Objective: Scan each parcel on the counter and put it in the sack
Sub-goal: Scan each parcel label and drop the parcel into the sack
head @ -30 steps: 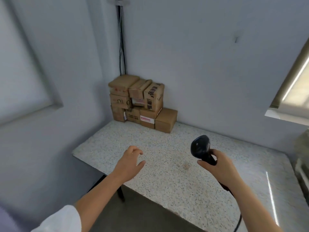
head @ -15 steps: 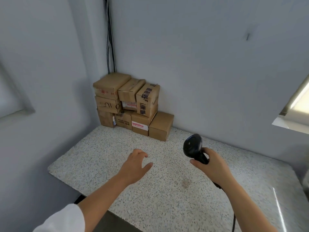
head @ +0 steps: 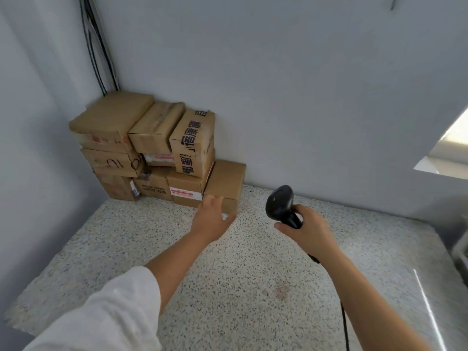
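Two pale grey walls (head: 304, 84) meet in a corner at about 11 o'clock, with dark wall cables (head: 98, 44) running down the joint. Below them a speckled stone bench (head: 126, 249) fills the lower part of the view.

The parcels (head: 141, 153), all brown cardboard boxes, are stacked in that 11 o'clock corner of the bench, tight against both walls and about three layers high. At the stack's 3 o'clock end a single low box (head: 225, 183) stands on the bench, touching the stack and the back wall.

A white sleeve (head: 101, 312) comes in from 7 o'clock. The left hand (head: 210, 219) reaches toward 12 o'clock, its fingers spread and loosely extended, thumb out to the side, holding nothing. The fingertips lie at the front upper edge of the low box; whether they touch it cannot be told.

The right hand (head: 309, 231), at 3 o'clock from the left and well apart from it, holds a black scanner (head: 281, 201) with fingers and thumb wrapped round the handle, the head pointing up toward 11 o'clock. A black cord (head: 344, 320) trails under the right forearm toward 5 o'clock.

A small brownish stain (head: 282, 290) marks the bench between the forearms.
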